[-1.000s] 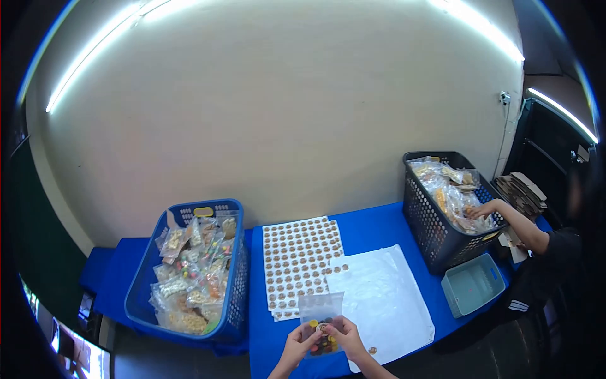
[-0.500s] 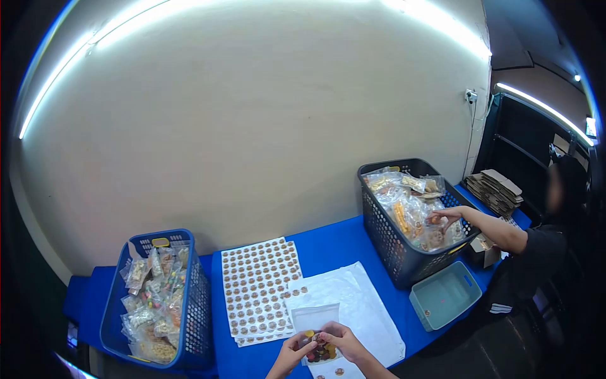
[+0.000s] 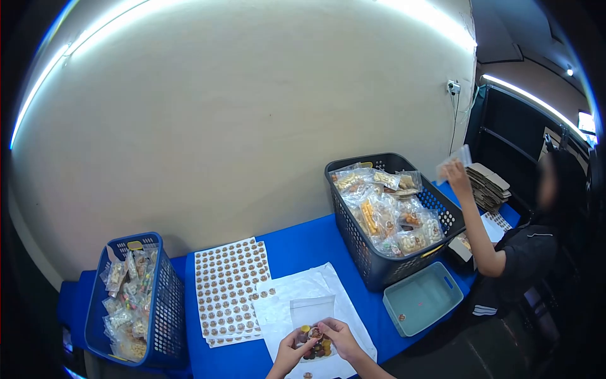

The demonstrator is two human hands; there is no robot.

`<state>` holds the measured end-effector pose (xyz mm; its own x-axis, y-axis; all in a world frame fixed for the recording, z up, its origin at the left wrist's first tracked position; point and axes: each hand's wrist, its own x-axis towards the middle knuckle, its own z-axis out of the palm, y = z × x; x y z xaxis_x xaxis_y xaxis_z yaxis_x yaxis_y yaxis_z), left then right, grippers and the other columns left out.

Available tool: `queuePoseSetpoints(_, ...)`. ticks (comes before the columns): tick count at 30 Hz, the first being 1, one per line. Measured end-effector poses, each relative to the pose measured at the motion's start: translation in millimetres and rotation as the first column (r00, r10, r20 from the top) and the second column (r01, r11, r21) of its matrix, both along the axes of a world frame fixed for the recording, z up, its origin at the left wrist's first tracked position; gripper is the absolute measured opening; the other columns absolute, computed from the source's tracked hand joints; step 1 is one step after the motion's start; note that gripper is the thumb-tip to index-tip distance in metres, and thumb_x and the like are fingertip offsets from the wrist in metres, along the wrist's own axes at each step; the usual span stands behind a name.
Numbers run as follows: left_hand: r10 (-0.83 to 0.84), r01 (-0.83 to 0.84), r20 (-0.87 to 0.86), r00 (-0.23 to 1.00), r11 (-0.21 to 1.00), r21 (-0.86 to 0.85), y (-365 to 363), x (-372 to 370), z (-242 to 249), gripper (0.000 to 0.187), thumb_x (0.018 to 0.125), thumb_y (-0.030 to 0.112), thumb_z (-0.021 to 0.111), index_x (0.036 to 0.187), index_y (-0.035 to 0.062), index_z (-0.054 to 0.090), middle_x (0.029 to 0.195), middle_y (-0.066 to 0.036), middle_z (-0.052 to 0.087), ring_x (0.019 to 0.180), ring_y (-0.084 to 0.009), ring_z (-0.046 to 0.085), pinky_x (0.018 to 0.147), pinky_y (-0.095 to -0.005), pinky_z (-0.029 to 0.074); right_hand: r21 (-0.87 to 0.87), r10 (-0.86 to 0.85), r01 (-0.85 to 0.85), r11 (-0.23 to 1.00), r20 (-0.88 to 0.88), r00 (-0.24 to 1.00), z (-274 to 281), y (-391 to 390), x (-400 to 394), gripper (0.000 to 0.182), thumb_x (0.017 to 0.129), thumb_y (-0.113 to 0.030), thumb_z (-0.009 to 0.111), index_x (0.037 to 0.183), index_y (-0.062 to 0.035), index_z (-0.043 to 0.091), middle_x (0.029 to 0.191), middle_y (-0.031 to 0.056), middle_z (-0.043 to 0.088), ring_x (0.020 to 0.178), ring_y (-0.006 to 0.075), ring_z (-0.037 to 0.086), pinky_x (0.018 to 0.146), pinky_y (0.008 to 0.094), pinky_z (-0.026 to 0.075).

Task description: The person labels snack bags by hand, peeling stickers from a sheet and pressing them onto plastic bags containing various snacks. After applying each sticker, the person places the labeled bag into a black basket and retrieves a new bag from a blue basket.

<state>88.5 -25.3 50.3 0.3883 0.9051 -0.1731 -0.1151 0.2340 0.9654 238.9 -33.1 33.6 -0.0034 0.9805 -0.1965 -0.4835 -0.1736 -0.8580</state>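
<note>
A clear plastic bag of colourful sweets point(image 3: 326, 349) lies in front of me, its flat upper part point(image 3: 312, 308) spread over a white sheet. My left hand point(image 3: 290, 355) is closed at the bag's left side, thumb pointing in over the sweets. From the right, my right hand point(image 3: 340, 340) pinches at a round brown sticker point(image 3: 315, 332), which sits over the front of the bag between both sets of fingertips. Whether the sticker is fully stuck down cannot be made out. White backing sheets point(image 3: 338, 284) lie under the bag.
Sheets of round stickers point(image 3: 230, 287) lie to the left on the blue table point(image 3: 297, 243). A blue basket point(image 3: 168, 303) and a dark basket point(image 3: 356, 252) hold snack packets. Right are a grey-green tray point(image 3: 423, 303), folded cardboard point(image 3: 489, 186) and a co-worker point(image 3: 530, 252) raising a clear packet point(image 3: 456, 163).
The co-worker's hand has left the dark basket and is now raised with a clear packet. My view has turned slightly right. The sticker at my fingertips shows more plainly.
</note>
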Motion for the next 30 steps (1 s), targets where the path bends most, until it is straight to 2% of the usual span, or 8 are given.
queuePoseSetpoints(5, 0.178, -0.182, 0.063, 0.982, 0.981, 0.069, -10.4, 26.0, -2.3, 0.035, 0.077, 0.013, 0.064, 0.105, -0.0045, 0.051, 0.087, -0.008, 0.06, 0.073, -0.0097, 0.057, 0.059, -0.0178, 0.047, 0.054, -0.041, 0.042, 0.998, -0.03, 0.999, 1.6, -4.9, 8.4, 0.016, 0.083, -0.016, 0.057, 0.086, -0.0007, 0.058, 0.082, 0.0048, 0.059, 0.076, 0.0092, 0.053, 0.072, 0.023, 0.043)
queuePoseSetpoints(8, 0.171, -0.17, 0.037, 0.984, 0.984, -0.046, -18.1, 32.0, 7.8, 0.034, 0.076, 0.013, 0.065, 0.102, -0.0057, 0.052, 0.087, -0.01, 0.06, 0.076, -0.0117, 0.059, 0.063, -0.0198, 0.048, 0.145, -0.045, 0.043, 0.988, 0.004, 0.999, 17.6, -13.9, 9.1, 0.018, 0.082, -0.017, 0.058, 0.085, 0.0004, 0.058, 0.079, 0.004, 0.059, 0.074, 0.008, 0.054, 0.071, 0.0215, 0.042)
queuePoseSetpoints(14, 0.155, -0.143, -0.131, 0.979, 0.985, 0.096, -32.8, 38.3, 2.6, 0.035, 0.077, 0.02, 0.065, 0.098, -0.0058, 0.055, 0.084, -0.008, 0.061, 0.072, -0.0089, 0.056, 0.061, -0.0198, 0.047, 0.131, -0.008, -0.012, 0.991, 0.146, 0.989, 8.0, -21.8, 28.0, 0.017, 0.082, -0.015, 0.057, 0.086, 0.0013, 0.058, 0.077, 0.0047, 0.06, 0.071, 0.0087, 0.055, 0.07, 0.0217, 0.043)
queuePoseSetpoints(17, 0.136, -0.134, -0.201, 0.97, 0.991, 0.027, -33.8, 38.5, 2.2, 0.034, 0.08, 0.025, 0.06, 0.097, -0.0048, 0.057, 0.083, -0.007, 0.061, 0.07, -0.0087, 0.056, 0.061, -0.0196, 0.046, 0.111, -0.033, 0.031, 0.993, 0.016, 0.999, 1.7, -26.4, 31.4, 0.019, 0.083, -0.018, 0.055, 0.086, 0.0016, 0.057, 0.082, 0.0064, 0.06, 0.077, 0.0097, 0.055, 0.072, 0.0218, 0.043)
queuePoseSetpoints(21, 0.188, -0.181, -0.078, 0.979, 0.979, 0.092, -33.6, 47.6, 9.6, 0.03, 0.082, 0.025, 0.057, 0.092, -0.0035, 0.059, 0.077, -0.006, 0.062, 0.069, -0.0084, 0.055, 0.06, -0.0197, 0.044, 0.14, -0.022, 0.025, 0.99, -0.02, 1.0, 33.5, -39.0, 39.0, 0.02, 0.084, -0.017, 0.055, 0.089, 0.0019, 0.056, 0.085, 0.0071, 0.06, 0.08, 0.0108, 0.055, 0.074, 0.0219, 0.043)
queuePoseSetpoints(24, 0.19, -0.166, -0.067, 0.98, 0.95, 0.265, -31.6, 53.0, 9.1, 0.026, 0.085, 0.024, 0.054, 0.091, -0.0005, 0.059, 0.075, -0.001, 0.059, 0.06, -0.0033, 0.049, 0.051, -0.0168, 0.038, 0.214, -0.037, -0.017, 0.977, 0.247, 0.968, 32.5, -44.2, 41.6, 0.017, 0.083, -0.013, 0.056, 0.091, 0.0021, 0.055, 0.086, 0.0068, 0.06, 0.081, 0.0105, 0.055, 0.075, 0.022, 0.042)
queuePoseSetpoints(27, 0.156, -0.108, -0.197, 0.968, 0.966, 0.233, -34.6, 53.7, 19.0, 0.027, 0.084, 0.024, 0.054, 0.092, -0.0016, 0.059, 0.074, -0.002, 0.06, 0.061, -0.0042, 0.05, 0.051, -0.0171, 0.04, 0.206, -0.072, 0.029, 0.978, 0.207, 0.976, 32.4, -45.1, 43.7, 0.014, 0.082, -0.01, 0.057, 0.089, 0.0017, 0.055, 0.086, 0.0061, 0.059, 0.08, 0.0097, 0.055, 0.074, 0.0219, 0.042)
queuePoseSetpoints(30, 0.178, -0.137, -0.153, 0.972, 0.959, 0.247, -38.5, 57.2, 19.3, 0.027, 0.084, 0.023, 0.055, 0.094, -0.0023, 0.059, 0.074, -0.003, 0.06, 0.06, -0.005, 0.051, 0.051, -0.0175, 0.041, 0.188, -0.084, 0.072, 0.98, 0.059, 0.995, 22.2, -44.1, 43.9, 0.014, 0.082, -0.011, 0.056, 0.089, 0.001, 0.055, 0.084, 0.0052, 0.059, 0.079, 0.0089, 0.055, 0.073, 0.0219, 0.043)
